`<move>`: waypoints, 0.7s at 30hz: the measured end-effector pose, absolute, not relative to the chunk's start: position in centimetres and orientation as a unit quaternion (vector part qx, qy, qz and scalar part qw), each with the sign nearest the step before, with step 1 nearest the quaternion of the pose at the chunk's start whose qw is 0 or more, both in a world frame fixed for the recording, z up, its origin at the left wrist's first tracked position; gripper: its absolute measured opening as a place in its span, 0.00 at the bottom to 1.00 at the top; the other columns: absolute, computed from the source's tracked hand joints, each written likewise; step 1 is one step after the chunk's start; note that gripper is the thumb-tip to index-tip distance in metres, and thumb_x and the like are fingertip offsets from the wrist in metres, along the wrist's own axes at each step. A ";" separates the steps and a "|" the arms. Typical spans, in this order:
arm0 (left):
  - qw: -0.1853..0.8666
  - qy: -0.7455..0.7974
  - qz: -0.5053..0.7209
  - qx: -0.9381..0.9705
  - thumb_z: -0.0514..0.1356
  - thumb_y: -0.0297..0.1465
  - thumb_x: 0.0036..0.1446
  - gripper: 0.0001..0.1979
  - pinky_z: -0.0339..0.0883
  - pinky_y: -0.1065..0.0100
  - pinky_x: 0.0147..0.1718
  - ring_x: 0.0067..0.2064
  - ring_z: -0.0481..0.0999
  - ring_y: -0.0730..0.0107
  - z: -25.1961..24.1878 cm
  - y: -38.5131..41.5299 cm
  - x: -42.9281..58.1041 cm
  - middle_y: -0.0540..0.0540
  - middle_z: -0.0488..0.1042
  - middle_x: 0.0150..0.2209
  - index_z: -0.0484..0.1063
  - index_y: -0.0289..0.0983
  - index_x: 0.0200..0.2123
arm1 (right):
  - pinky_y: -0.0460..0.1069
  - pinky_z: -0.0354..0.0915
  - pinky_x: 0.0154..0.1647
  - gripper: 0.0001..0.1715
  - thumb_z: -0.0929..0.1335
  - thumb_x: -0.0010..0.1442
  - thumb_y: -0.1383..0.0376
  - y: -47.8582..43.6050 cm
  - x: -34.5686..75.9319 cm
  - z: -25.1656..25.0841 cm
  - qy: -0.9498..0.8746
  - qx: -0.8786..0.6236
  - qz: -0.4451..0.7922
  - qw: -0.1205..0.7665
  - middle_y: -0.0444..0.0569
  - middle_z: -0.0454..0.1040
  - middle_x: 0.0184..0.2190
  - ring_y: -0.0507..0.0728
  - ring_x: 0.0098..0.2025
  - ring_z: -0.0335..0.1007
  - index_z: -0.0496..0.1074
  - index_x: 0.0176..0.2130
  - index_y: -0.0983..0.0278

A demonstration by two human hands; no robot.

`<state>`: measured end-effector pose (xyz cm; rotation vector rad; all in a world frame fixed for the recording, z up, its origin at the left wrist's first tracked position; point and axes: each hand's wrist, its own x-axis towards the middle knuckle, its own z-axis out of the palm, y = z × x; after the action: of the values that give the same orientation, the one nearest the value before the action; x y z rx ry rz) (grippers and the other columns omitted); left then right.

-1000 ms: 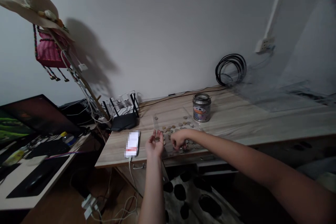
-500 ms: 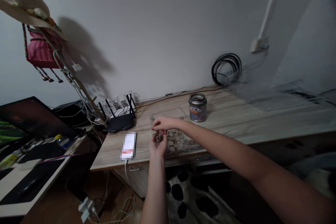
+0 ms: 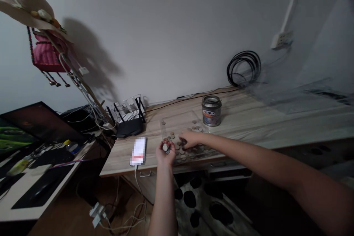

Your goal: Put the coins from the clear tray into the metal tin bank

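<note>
Half a second before, your right hand [image 3: 190,139] had been lifted over your left hand [image 3: 166,152], fingers meeting above the palm; at this moment it was back down among the coins [image 3: 190,149], at the near-left part of the spread. That read as one more delivery made into the left palm and the right gone back for another pick; judged that way, the gathering was mid-run, with plenty of coins left loose on the desk [image 3: 249,118].

Your left hand was cupped, palm up, fingers half curled, just off the desk's front edge; it held a small clutch of coins (one pale one showed clearly on top; the count could not be made out). It sat close beside the right, not touching it as far as could be seen.

Your right hand lay palm down, fingers bent and low over the pile, tips in among the coins; whether a coin was already pinched could not be told, the fingertips being hidden under the hand.

The coins lay scattered on what looked like a clear sheet on the desk, between the phone [image 3: 138,151] on the left and the tin [image 3: 211,110] behind and to the right; the tin stood upright, well apart from both hands; a router [image 3: 129,128] sat further back left.
</note>
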<state>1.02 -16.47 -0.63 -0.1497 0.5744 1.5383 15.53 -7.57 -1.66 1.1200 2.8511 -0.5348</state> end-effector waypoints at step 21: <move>0.690 0.262 0.666 -0.109 0.46 0.21 0.53 0.10 0.70 0.71 0.30 0.22 0.65 0.80 -1.5 -15.7 3.0 0.50 0.63 0.22 0.62 0.33 0.24 | 0.44 0.57 0.24 0.10 0.70 0.35 0.72 -8.2 19.8 -1.2 0.855 0.377 -0.301 0.189 0.39 0.66 0.16 0.48 0.19 0.59 0.73 0.25 0.65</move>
<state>3.02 -15.71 -1.50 -0.2430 0.5852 1.4892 19.85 -8.18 -1.24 1.0606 2.4056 -0.8474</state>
